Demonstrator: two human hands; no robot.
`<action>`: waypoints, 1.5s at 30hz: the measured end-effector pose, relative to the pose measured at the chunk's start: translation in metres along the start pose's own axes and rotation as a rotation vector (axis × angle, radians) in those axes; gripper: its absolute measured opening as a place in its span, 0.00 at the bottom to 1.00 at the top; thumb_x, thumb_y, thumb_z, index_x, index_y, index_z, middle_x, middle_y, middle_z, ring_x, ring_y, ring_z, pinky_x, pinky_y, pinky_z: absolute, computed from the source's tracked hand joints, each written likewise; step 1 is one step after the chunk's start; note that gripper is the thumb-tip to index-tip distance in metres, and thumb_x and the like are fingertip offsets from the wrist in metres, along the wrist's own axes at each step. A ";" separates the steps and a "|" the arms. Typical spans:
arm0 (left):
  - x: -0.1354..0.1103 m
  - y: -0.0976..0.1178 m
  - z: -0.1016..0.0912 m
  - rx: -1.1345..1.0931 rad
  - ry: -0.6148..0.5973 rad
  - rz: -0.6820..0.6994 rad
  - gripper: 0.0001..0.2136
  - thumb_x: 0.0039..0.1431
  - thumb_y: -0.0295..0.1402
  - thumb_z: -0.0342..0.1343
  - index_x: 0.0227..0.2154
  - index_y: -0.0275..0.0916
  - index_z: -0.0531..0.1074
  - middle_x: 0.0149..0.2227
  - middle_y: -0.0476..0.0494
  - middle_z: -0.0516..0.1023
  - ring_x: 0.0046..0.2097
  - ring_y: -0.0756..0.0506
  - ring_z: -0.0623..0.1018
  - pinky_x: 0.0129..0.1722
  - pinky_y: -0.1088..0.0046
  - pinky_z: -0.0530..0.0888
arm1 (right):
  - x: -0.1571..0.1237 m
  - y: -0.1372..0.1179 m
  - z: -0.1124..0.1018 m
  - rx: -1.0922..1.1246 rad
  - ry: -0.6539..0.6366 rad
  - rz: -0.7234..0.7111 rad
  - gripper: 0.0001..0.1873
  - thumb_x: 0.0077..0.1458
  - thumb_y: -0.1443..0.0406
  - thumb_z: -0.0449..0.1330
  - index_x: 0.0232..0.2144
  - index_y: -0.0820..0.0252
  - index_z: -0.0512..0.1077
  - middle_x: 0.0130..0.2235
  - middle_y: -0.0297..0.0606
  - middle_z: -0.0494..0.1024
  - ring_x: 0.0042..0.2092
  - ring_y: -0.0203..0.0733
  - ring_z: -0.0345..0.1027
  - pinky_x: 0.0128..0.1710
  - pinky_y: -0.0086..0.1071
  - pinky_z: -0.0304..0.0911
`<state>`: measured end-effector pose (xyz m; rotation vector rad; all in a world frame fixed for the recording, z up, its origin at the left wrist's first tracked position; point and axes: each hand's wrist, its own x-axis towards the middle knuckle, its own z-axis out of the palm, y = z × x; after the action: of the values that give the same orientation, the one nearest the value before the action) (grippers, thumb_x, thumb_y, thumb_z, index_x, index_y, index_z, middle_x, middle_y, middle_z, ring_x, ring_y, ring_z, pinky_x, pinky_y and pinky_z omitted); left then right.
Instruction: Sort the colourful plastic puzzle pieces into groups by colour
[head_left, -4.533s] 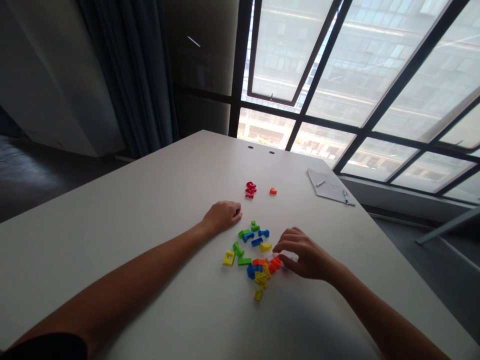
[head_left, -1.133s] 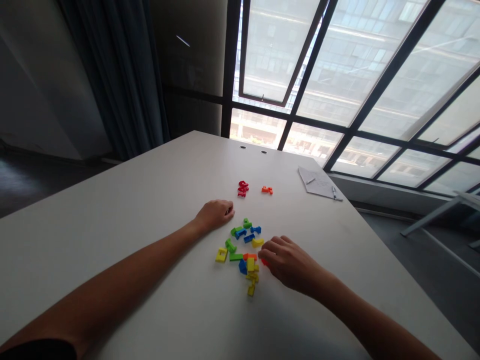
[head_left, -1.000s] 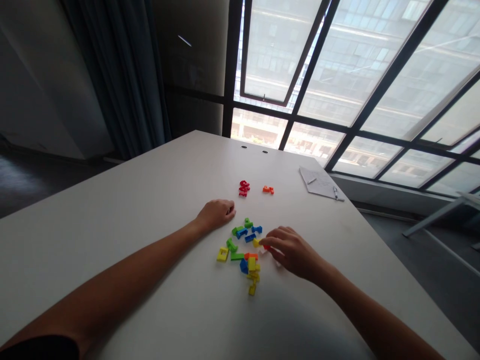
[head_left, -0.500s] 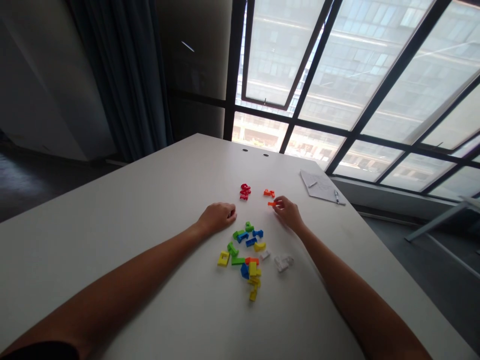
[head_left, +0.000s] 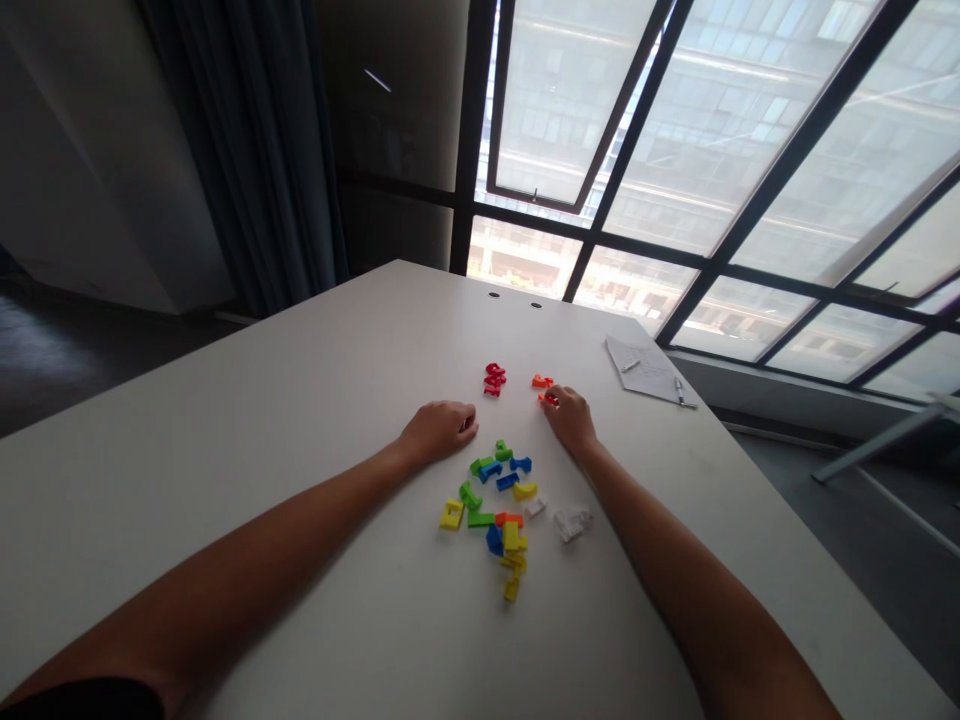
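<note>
My right hand [head_left: 571, 420] pinches a small orange plastic block [head_left: 544, 398] low over the white table. Just beyond its fingertips lie other orange blocks [head_left: 541, 381]. My left hand [head_left: 439, 430] rests on the tabletop with its fingers curled into a loose fist, and no block shows in it. A small cluster of red blocks [head_left: 493, 380] sits beyond my left hand. Nearer to me is a mixed spread of green blocks [head_left: 470, 495], blue blocks [head_left: 508, 482], yellow blocks [head_left: 451, 515], an orange block [head_left: 510, 520] and whitish, clear-looking pieces [head_left: 574, 523].
On the right side of the white table [head_left: 315, 390] lies a sheet of paper [head_left: 645, 368] with pens [head_left: 679, 392] on it. Two dark round grommets [head_left: 535, 305] are set near the far edge. Beyond stand large windows and a dark curtain [head_left: 255, 150].
My right hand has moved slightly away from me with the orange block, bringing it closer to the other orange blocks. My left hand stays in place. The camera view has shifted a little.
</note>
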<state>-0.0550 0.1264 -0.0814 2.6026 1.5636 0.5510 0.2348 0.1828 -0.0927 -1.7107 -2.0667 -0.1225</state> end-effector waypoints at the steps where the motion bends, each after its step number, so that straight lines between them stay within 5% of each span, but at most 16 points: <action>1: 0.000 0.000 0.000 0.002 0.001 -0.001 0.13 0.65 0.41 0.48 0.30 0.42 0.72 0.32 0.44 0.78 0.33 0.44 0.74 0.31 0.69 0.63 | -0.001 0.000 0.000 -0.014 -0.015 -0.007 0.10 0.64 0.65 0.56 0.43 0.59 0.76 0.43 0.42 0.79 0.42 0.42 0.71 0.45 0.31 0.63; 9: 0.001 0.000 0.001 0.013 0.004 0.008 0.13 0.65 0.41 0.47 0.30 0.42 0.71 0.32 0.45 0.78 0.32 0.45 0.74 0.29 0.69 0.62 | -0.003 0.002 0.001 -0.098 -0.081 0.008 0.21 0.66 0.59 0.55 0.58 0.55 0.72 0.54 0.46 0.76 0.53 0.52 0.67 0.54 0.39 0.60; 16: 0.001 -0.002 0.003 0.020 0.007 0.009 0.13 0.65 0.41 0.47 0.30 0.42 0.71 0.32 0.46 0.79 0.33 0.45 0.74 0.30 0.70 0.62 | -0.007 -0.002 -0.004 -0.098 -0.066 -0.014 0.24 0.64 0.60 0.56 0.61 0.55 0.69 0.56 0.48 0.74 0.54 0.53 0.66 0.54 0.41 0.61; 25: 0.001 0.000 0.002 0.018 0.009 -0.005 0.12 0.65 0.40 0.48 0.31 0.42 0.72 0.33 0.45 0.79 0.34 0.44 0.76 0.31 0.70 0.64 | -0.055 -0.047 -0.068 0.260 -0.006 -0.355 0.11 0.63 0.66 0.59 0.46 0.57 0.77 0.44 0.42 0.82 0.46 0.46 0.72 0.50 0.40 0.66; 33: 0.000 0.002 -0.001 0.024 -0.004 -0.013 0.13 0.66 0.41 0.47 0.32 0.42 0.72 0.34 0.44 0.80 0.36 0.44 0.76 0.34 0.70 0.67 | -0.114 -0.081 -0.114 0.289 -0.408 -0.746 0.09 0.65 0.67 0.60 0.44 0.54 0.79 0.40 0.39 0.82 0.42 0.41 0.73 0.47 0.38 0.66; 45: -0.001 -0.001 0.000 -0.001 0.002 -0.004 0.13 0.66 0.41 0.48 0.34 0.42 0.74 0.34 0.44 0.80 0.36 0.43 0.77 0.35 0.69 0.69 | -0.123 -0.082 -0.107 0.229 -0.492 -0.728 0.10 0.62 0.64 0.65 0.46 0.52 0.77 0.45 0.39 0.81 0.49 0.45 0.71 0.49 0.39 0.65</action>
<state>-0.0559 0.1262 -0.0814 2.5983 1.5687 0.5535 0.2031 0.0154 -0.0277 -0.8372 -2.8457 0.3324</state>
